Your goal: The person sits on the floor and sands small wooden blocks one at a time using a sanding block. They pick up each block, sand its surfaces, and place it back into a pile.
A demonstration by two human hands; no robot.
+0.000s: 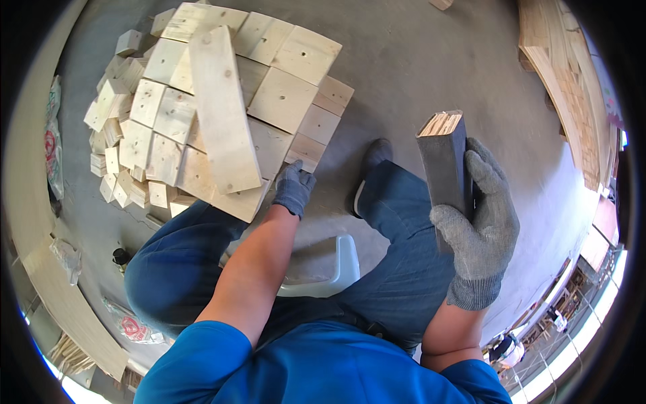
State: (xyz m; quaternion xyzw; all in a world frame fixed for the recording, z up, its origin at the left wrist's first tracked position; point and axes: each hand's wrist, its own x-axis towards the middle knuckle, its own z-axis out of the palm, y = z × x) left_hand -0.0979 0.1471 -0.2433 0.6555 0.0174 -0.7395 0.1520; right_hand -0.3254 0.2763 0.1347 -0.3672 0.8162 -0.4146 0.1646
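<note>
In my right hand (481,222), gloved in grey knit, is a sanding block (444,168). It is a long block wrapped in dark sandpaper, with layered tan edges showing at its top end. My fingers and thumb close around it from the right, above my right knee. My left hand (294,190), in a matching glove, has its fingers bent against a wooden block (306,151) at the near right corner of a large stack. Some of those fingertips are hidden. Across the stack of pale wooden blocks (286,101) lies a loose flat board (225,111), slanting toward me.
Smaller wood blocks (111,101) are heaped along the stack's left side. A light blue plastic stool (346,266) is under me between my legs. Long planks (552,87) are piled at the far right. Plastic bags (131,322) and a long board (74,296) lie at left.
</note>
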